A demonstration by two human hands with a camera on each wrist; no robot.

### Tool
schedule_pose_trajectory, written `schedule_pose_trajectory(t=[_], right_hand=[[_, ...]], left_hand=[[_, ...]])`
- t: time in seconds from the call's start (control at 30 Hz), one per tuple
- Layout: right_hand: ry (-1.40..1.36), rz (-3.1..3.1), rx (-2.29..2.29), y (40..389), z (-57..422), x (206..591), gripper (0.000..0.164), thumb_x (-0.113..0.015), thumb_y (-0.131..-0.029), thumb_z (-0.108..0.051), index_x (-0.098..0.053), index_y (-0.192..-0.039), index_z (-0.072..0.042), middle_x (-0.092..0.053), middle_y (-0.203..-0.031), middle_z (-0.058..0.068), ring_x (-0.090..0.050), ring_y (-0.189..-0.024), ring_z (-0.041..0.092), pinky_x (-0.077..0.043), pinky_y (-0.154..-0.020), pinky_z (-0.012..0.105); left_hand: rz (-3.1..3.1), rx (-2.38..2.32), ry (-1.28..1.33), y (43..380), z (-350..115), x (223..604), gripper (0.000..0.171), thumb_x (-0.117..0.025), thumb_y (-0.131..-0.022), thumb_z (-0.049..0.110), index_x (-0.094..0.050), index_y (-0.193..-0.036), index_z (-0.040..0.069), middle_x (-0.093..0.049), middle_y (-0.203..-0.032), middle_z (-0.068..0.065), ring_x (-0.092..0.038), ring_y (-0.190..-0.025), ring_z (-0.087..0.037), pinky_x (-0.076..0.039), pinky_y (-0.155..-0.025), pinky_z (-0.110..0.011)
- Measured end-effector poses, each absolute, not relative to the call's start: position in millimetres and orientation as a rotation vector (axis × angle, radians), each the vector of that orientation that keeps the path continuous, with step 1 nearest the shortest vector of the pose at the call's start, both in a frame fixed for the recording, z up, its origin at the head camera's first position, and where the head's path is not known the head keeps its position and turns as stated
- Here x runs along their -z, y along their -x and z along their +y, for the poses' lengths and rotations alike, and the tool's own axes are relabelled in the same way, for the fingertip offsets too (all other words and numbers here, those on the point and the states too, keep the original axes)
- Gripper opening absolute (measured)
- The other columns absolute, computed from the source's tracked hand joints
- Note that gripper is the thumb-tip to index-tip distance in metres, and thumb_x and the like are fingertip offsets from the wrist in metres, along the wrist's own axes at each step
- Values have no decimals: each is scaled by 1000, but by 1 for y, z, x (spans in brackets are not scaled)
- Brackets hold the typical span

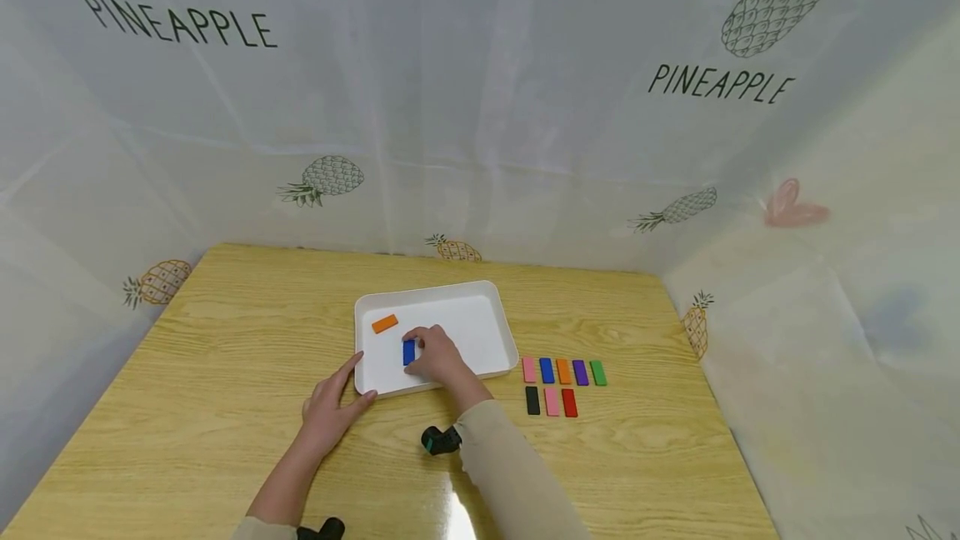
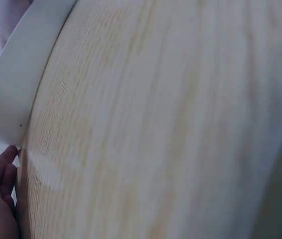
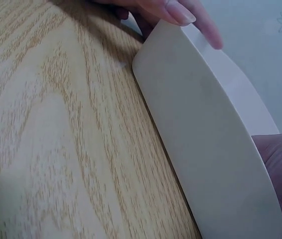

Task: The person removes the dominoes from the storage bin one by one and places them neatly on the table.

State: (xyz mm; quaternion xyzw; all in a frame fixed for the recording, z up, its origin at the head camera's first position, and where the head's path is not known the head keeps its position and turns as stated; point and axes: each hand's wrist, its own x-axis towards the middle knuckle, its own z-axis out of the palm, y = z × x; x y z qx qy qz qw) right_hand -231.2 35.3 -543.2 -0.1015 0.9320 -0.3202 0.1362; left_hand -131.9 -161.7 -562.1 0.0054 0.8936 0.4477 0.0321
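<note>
My left hand (image 1: 327,417) rests against the near left corner of a white tray (image 1: 480,311), thumb at the front rim and fingers along the left side. In the right wrist view, the left thumb (image 3: 180,12) touches the tray's rim. My right hand (image 1: 437,357) reaches over the front wall and pinches a blue rectangular block (image 1: 408,352) by its ends, inside the tray. An orange block (image 1: 385,323) lies tilted behind it, toward the tray's back left. The tray wall hides the right fingertips in the right wrist view.
Right of the tray, small blocks lie in two rows on the wooden table (image 1: 645,457). The back row has pink, blue, orange, purple and green (image 1: 597,372); the front row has black (image 1: 532,400), pink and red (image 1: 570,402). A pineapple-print curtain (image 1: 450,107) hangs behind.
</note>
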Motion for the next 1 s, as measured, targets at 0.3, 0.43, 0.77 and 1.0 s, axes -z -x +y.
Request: schedule_pose_trajectory(t=[0.3, 0.43, 0.77, 1.0], right_hand=[[283, 2681, 931, 229, 35, 539, 40, -86, -76, -18, -68, -111, -19, -51, -98, 0, -50, -85, 16, -47, -81, 31], [273, 2677, 945, 229, 35, 539, 37, -87, -74, -19, -67, -105, -18, -50, -98, 1, -50, -85, 16, -47, -81, 31], [273, 2679, 949, 228, 35, 540, 36, -87, -73, -18, -66, -103, -16, -50, -99, 1, -51, -87, 17, -48, -83, 33], [290, 2698, 912, 228, 35, 541, 40, -88, -73, -20, -67, -107, -16, -51, -98, 1, -51, -86, 17, -49, -81, 33]], left_hand=[[2765, -1380, -23, 132, -162, 562, 75, -65, -92, 44, -32, -153, 15, -34, -153, -18, -29, -133, -43, -20, -94, -61], [2768, -1382, -26, 132, -162, 564, 75, -65, -92, 45, -32, -153, 16, -34, -153, -17, -29, -133, -43, -20, -94, -61], [2782, -1381, -36, 131, -162, 564, 74, -65, -92, 45, -33, -153, 16, -36, -152, -18, -30, -132, -44, -21, -93, -61], [2774, -1400, -40, 132, -162, 567, 75, -65, -92, 45, -33, -153, 15, -35, -152, -19, -30, -132, -44, -20, -94, -61]])
